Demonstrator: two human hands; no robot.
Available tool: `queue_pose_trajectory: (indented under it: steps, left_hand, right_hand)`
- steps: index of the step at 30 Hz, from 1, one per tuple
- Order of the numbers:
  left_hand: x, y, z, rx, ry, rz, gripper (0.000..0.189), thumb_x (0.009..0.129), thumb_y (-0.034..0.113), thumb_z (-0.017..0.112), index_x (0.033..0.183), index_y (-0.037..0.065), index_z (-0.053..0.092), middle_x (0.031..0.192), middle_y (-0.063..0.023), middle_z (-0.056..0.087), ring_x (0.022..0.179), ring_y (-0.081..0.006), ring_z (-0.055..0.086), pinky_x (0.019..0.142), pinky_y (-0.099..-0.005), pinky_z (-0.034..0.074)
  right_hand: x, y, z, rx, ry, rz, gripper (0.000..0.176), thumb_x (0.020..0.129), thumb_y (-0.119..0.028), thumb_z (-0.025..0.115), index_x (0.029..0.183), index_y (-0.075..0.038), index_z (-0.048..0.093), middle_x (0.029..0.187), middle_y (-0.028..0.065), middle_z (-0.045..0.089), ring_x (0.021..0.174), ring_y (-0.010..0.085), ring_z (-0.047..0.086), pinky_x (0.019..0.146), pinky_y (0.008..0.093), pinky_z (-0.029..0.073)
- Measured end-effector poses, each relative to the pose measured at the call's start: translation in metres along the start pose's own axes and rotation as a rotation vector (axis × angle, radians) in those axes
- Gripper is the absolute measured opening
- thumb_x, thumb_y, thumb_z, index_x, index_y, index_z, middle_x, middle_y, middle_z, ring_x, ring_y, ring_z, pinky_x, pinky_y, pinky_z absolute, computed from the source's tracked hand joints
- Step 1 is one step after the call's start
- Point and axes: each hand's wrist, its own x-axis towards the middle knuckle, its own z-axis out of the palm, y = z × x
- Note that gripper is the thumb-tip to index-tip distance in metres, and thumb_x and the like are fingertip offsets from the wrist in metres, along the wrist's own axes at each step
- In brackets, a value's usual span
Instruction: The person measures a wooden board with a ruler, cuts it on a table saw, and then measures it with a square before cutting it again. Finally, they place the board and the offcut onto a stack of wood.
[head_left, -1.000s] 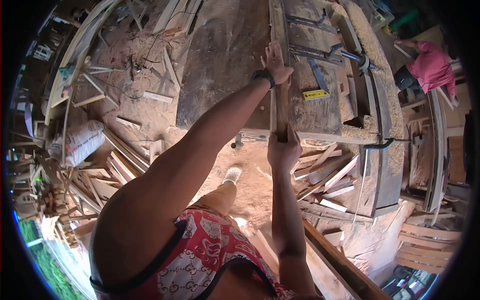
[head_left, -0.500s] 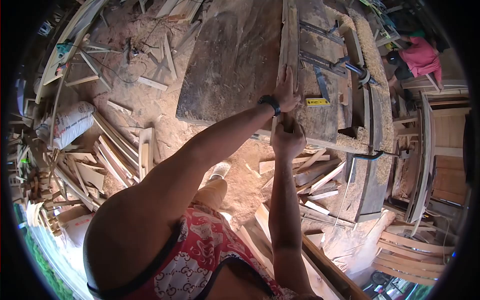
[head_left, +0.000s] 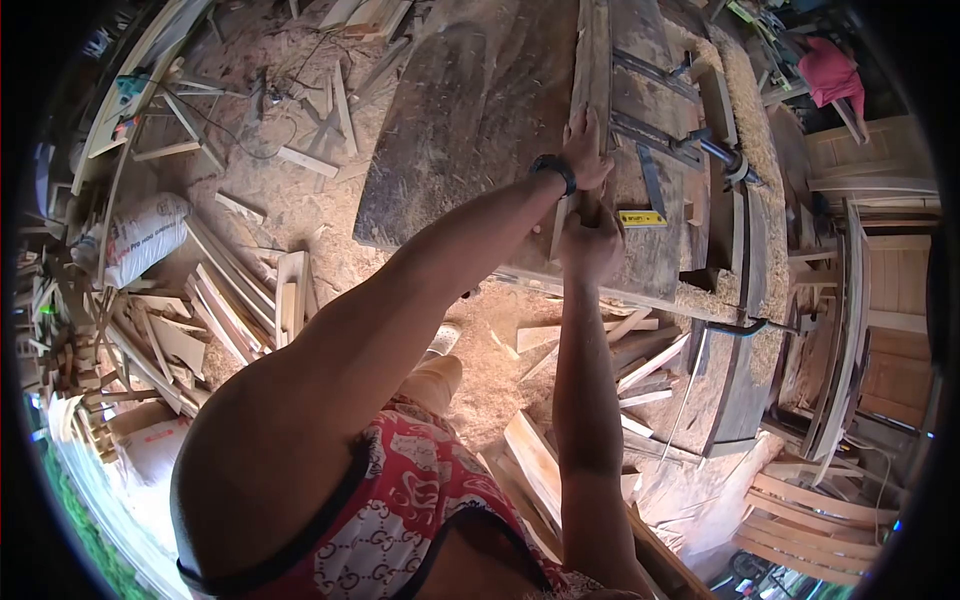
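Note:
A long narrow wooden strip runs lengthwise along the dark, dusty workbench. My left hand, with a black watch at the wrist, lies on the strip with its fingers stretched out along it. Just nearer to me, my right hand is closed around the strip's near end at the bench's front edge, thumb on top. The grip hides that end of the wood. Beside my hands on the right lies a try square with a yellow stock and dark blade.
Metal clamps lie right of the strip, and a blue-handled clamp hangs at the bench corner. Sawdust covers the far right edge. Offcuts litter the floor, with a white sack at left. A person in a red shirt is at upper right.
Both hands have shifted slightly to the right in view, along with the bench, as the view moved. My left hand's fingers now reach further up the strip. The other person has moved upward in view.

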Motion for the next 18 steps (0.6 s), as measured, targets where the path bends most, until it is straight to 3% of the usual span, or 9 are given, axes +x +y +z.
queue_pose_trajectory:
  steps: [5, 8, 10, 12, 15, 16, 17, 18]
  left_hand:
    - [0.025, -0.004, -0.004, 0.083, -0.020, -0.022, 0.102, 0.085, 0.034, 0.067, 0.150, -0.011, 0.002, 0.156, -0.0340, 0.008, 0.147, -0.0465, 0.012, 0.119, -0.0561, 0.015]
    - [0.042, -0.013, -0.015, 0.097, -0.113, -0.039, 0.104, 0.086, 0.042, 0.067, 0.150, -0.011, 0.006, 0.157, -0.0322, 0.011, 0.147, -0.0445, 0.016, 0.119, -0.0512, 0.018]
    - [0.051, -0.022, -0.034, -0.119, -0.260, -0.031, 0.105, 0.087, 0.050, 0.067, 0.151, -0.009, 0.009, 0.157, -0.0325, 0.015, 0.147, -0.0418, 0.020, 0.119, -0.0448, 0.022]
    - [0.049, -0.042, -0.052, -0.058, -0.231, 0.028, 0.104, 0.088, 0.054, 0.064, 0.151, -0.009, 0.010, 0.157, -0.0326, 0.017, 0.147, -0.0402, 0.020, 0.119, -0.0426, 0.023]
    - [-0.008, -0.035, -0.131, 0.052, -0.218, -0.119, 0.095, 0.092, 0.059, 0.054, 0.153, -0.003, 0.016, 0.157, -0.0305, 0.020, 0.147, -0.0379, 0.022, 0.118, -0.0419, 0.025]
    - [-0.023, -0.056, -0.142, 0.151, -0.160, -0.281, 0.087, 0.094, 0.060, 0.048, 0.154, 0.002, 0.022, 0.157, -0.0290, 0.022, 0.148, -0.0388, 0.021, 0.119, -0.0440, 0.024]
    - [-0.029, -0.099, -0.145, 0.356, -0.067, -0.285, 0.084, 0.091, 0.056, 0.056, 0.151, 0.003, 0.029, 0.155, -0.0288, 0.026, 0.144, -0.0411, 0.028, 0.116, -0.0495, 0.028]
    - [-0.043, -0.140, -0.159, 0.478, -0.003, -0.378, 0.087, 0.090, 0.058, 0.054, 0.152, 0.003, 0.025, 0.155, -0.0287, 0.027, 0.144, -0.0410, 0.028, 0.116, -0.0494, 0.028]
  right_hand:
    - [0.022, -0.005, 0.010, -0.059, -0.058, -0.001, 0.030, 0.073, -0.029, 0.063, 0.093, -0.008, 0.072, 0.089, 0.0182, 0.070, 0.084, 0.0405, 0.067, 0.074, 0.0521, 0.053]
    - [0.028, -0.018, 0.008, -0.092, -0.125, 0.082, 0.023, 0.071, -0.024, 0.063, 0.086, -0.007, 0.069, 0.091, 0.0161, 0.069, 0.088, 0.0378, 0.066, 0.076, 0.0512, 0.053]
    - [0.033, -0.022, 0.011, -0.089, -0.041, 0.070, 0.022, 0.073, -0.025, 0.061, 0.086, -0.009, 0.070, 0.088, 0.0161, 0.069, 0.085, 0.0383, 0.066, 0.074, 0.0521, 0.053]
    - [0.039, -0.025, 0.013, -0.111, -0.071, 0.106, 0.023, 0.074, -0.027, 0.061, 0.087, -0.010, 0.070, 0.087, 0.0167, 0.070, 0.084, 0.0384, 0.067, 0.074, 0.0522, 0.053]
    - [0.046, -0.024, 0.018, -0.147, -0.140, 0.155, 0.024, 0.075, -0.030, 0.061, 0.088, -0.012, 0.070, 0.088, 0.0177, 0.071, 0.085, 0.0386, 0.068, 0.074, 0.0522, 0.054]
    - [0.049, -0.024, 0.020, -0.161, -0.176, 0.166, 0.026, 0.076, -0.032, 0.061, 0.088, -0.012, 0.070, 0.090, 0.0181, 0.071, 0.086, 0.0387, 0.068, 0.074, 0.0522, 0.054]
    - [0.051, -0.027, 0.021, -0.160, -0.174, 0.170, 0.026, 0.076, -0.032, 0.061, 0.088, -0.012, 0.070, 0.090, 0.0181, 0.071, 0.086, 0.0387, 0.068, 0.074, 0.0522, 0.054]
    - [0.054, -0.030, 0.021, -0.172, -0.173, 0.197, 0.027, 0.076, -0.033, 0.061, 0.090, -0.012, 0.071, 0.090, 0.0185, 0.071, 0.086, 0.0391, 0.069, 0.074, 0.0523, 0.054]
